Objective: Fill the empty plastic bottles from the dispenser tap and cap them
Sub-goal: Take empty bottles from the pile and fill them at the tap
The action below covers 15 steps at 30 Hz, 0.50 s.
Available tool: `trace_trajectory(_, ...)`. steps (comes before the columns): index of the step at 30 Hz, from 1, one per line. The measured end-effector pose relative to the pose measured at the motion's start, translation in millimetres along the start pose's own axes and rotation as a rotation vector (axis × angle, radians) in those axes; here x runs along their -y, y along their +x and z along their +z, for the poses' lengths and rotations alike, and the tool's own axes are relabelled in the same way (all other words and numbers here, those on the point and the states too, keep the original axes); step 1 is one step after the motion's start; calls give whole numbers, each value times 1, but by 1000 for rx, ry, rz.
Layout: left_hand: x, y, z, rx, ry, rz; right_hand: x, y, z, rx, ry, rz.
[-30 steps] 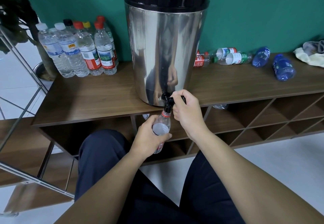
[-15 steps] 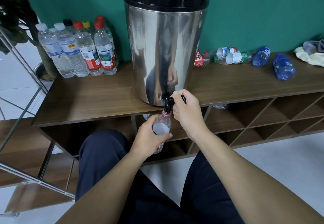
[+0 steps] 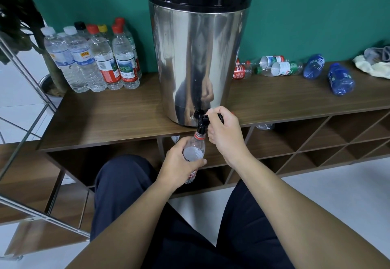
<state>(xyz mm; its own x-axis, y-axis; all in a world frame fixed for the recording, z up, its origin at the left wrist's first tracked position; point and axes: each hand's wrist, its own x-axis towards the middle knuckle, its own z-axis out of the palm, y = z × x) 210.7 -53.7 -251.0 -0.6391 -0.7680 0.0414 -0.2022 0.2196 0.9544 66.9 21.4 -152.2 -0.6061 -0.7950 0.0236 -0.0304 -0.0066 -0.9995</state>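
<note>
Nothing has shifted since a second ago: my left hand (image 3: 179,161) still grips the clear plastic bottle with a red neck ring (image 3: 193,152), mouth under the black dispenser tap (image 3: 201,121) at the wooden counter (image 3: 109,119) edge. My fingers hide its lower half; water level unclear. My right hand (image 3: 223,133) stays clenched on the tap's black lever (image 3: 216,116) of the steel dispenser drum (image 3: 198,62).

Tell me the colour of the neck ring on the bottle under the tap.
Red, seen in the head view.
</note>
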Motion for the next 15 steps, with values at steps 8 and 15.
trace_trajectory(8,0,-1,0,-4,8,3,0,0,0,2,5,-1)
trace_trajectory(15,2,0,0,7,25,-11,1,-1,0,5,-8,-4)
